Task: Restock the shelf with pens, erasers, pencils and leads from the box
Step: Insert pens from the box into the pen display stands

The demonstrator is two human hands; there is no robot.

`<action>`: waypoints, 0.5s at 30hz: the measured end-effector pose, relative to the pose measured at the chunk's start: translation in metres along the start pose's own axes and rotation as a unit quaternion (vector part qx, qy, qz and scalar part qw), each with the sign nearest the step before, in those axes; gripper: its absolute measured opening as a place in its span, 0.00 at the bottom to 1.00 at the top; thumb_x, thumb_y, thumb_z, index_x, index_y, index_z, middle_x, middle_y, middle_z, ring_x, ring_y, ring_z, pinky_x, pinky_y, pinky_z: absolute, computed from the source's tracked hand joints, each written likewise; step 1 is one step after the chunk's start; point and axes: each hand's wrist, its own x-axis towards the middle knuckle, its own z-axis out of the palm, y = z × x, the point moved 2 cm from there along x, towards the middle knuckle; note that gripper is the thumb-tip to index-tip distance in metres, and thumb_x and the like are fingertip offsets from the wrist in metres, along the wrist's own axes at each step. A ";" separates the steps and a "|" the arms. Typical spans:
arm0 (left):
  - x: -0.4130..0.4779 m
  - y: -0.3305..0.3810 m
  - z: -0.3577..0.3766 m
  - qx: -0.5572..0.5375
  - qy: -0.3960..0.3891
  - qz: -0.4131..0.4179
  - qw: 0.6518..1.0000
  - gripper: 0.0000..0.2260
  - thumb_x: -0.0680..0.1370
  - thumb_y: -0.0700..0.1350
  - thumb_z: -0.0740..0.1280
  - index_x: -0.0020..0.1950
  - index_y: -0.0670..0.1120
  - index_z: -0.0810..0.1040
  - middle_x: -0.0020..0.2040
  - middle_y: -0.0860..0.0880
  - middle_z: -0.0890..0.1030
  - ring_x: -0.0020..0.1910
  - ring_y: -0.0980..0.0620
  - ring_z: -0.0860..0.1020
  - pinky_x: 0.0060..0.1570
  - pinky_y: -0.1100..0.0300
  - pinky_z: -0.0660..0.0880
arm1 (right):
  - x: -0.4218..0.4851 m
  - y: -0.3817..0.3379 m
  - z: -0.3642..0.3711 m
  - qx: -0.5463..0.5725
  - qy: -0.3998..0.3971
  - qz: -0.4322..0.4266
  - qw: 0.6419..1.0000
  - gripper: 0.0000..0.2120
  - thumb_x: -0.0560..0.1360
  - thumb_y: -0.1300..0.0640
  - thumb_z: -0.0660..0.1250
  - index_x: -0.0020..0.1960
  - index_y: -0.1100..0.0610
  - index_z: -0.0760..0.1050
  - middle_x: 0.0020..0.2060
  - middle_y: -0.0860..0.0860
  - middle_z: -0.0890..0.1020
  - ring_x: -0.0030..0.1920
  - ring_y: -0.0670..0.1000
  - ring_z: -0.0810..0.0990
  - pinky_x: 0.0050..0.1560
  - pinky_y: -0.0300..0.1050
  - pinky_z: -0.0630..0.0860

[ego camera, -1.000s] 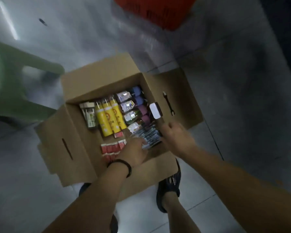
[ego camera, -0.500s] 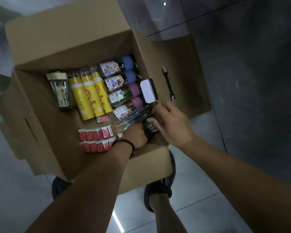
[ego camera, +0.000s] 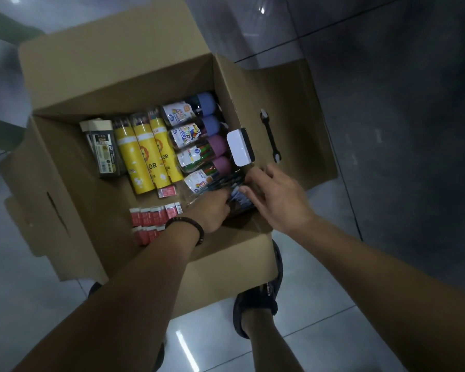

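Nearest, both forearms reach down over the near wall of the cardboard box (ego camera: 226, 264), which stands on the tiled floor (ego camera: 320, 304) between the person's feet. Half a second ago the hands sat a shade further apart; now they have closed in on the same dark bundle of pens (ego camera: 235, 196) at the near right corner of the box. By my reading the first pick has begun, with nothing yet lifted out.

The left hand (ego camera: 212, 210) is curled around the bundle's near end, grasping it. The right hand (ego camera: 277, 197) has its fingers spread over the bundle's right side, touching it; whether it truly grips I cannot tell. The pens' long axis runs diagonally, from the left hand up toward the box's right wall; which end holds the tips is too blurred to tell.

Left of the left hand lie red eraser packs (ego camera: 151, 213). Beyond the hands lie purple-capped jars of coloured pencils (ego camera: 196, 154), yellow pencil tubes (ego camera: 145, 157) and a dark lead box (ego camera: 105, 151).
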 end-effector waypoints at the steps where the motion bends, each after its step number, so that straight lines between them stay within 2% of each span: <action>1: -0.005 -0.001 -0.002 -0.051 0.001 -0.003 0.999 0.11 0.85 0.42 0.62 0.67 0.50 0.75 0.53 0.45 0.83 0.50 0.46 0.81 0.55 0.49 0.79 | -0.001 -0.001 -0.004 0.006 -0.004 0.001 1.000 0.11 0.85 0.45 0.62 0.61 0.51 0.75 0.50 0.49 0.75 0.44 0.49 0.76 0.41 0.47 0.81; 3: -0.024 0.002 -0.011 -0.188 0.004 -0.017 0.982 0.06 0.87 0.45 0.63 0.62 0.49 0.77 0.43 0.47 0.83 0.39 0.49 0.80 0.46 0.50 0.80 | -0.004 -0.005 -0.016 0.028 0.003 0.012 1.000 0.13 0.87 0.46 0.57 0.62 0.51 0.76 0.51 0.50 0.78 0.47 0.50 0.78 0.43 0.51 0.82; 5: -0.054 0.006 -0.025 -0.322 0.015 -0.035 0.946 0.07 0.87 0.43 0.63 0.64 0.43 0.76 0.42 0.45 0.82 0.34 0.49 0.80 0.40 0.51 0.81 | -0.009 -0.016 -0.029 0.051 0.024 0.040 0.998 0.13 0.88 0.47 0.56 0.63 0.51 0.76 0.52 0.49 0.79 0.48 0.50 0.79 0.45 0.53 0.82; 7: -0.094 0.010 -0.040 -0.469 0.004 -0.058 0.881 0.10 0.87 0.39 0.62 0.67 0.39 0.75 0.46 0.43 0.82 0.37 0.48 0.83 0.44 0.49 0.84 | -0.016 -0.038 -0.044 0.086 0.033 0.094 0.991 0.13 0.88 0.48 0.56 0.60 0.51 0.78 0.51 0.48 0.81 0.49 0.48 0.80 0.47 0.54 0.83; 9: -0.140 0.016 -0.058 -0.576 -0.026 -0.054 0.815 0.12 0.87 0.35 0.60 0.70 0.40 0.74 0.51 0.42 0.84 0.44 0.46 0.85 0.51 0.46 0.85 | -0.022 -0.071 -0.062 0.144 0.029 0.150 0.978 0.11 0.87 0.49 0.59 0.57 0.51 0.79 0.48 0.47 0.83 0.47 0.48 0.83 0.47 0.56 0.83; 10: -0.165 0.020 -0.070 -0.607 -0.038 -0.041 0.792 0.13 0.87 0.34 0.60 0.71 0.40 0.74 0.53 0.42 0.85 0.46 0.44 0.85 0.53 0.45 0.85 | -0.024 -0.091 -0.071 0.183 0.024 0.172 0.968 0.09 0.87 0.50 0.62 0.56 0.50 0.80 0.47 0.46 0.84 0.46 0.47 0.84 0.48 0.56 0.83; 12: -0.217 0.029 -0.098 -0.639 -0.045 -0.007 0.768 0.15 0.85 0.33 0.61 0.72 0.39 0.73 0.57 0.40 0.85 0.49 0.42 0.85 0.54 0.45 0.84 | -0.026 -0.141 -0.096 0.286 0.007 0.204 0.936 0.06 0.85 0.54 0.66 0.54 0.52 0.81 0.45 0.47 0.86 0.45 0.46 0.85 0.50 0.55 0.82; 15: -0.309 0.052 -0.149 -0.640 -0.028 0.034 0.767 0.15 0.85 0.34 0.63 0.71 0.34 0.72 0.59 0.34 0.84 0.49 0.41 0.85 0.50 0.48 0.85 | -0.024 -0.235 -0.151 0.411 -0.013 0.201 0.889 0.06 0.82 0.53 0.71 0.52 0.55 0.84 0.45 0.51 0.87 0.47 0.51 0.86 0.51 0.54 0.82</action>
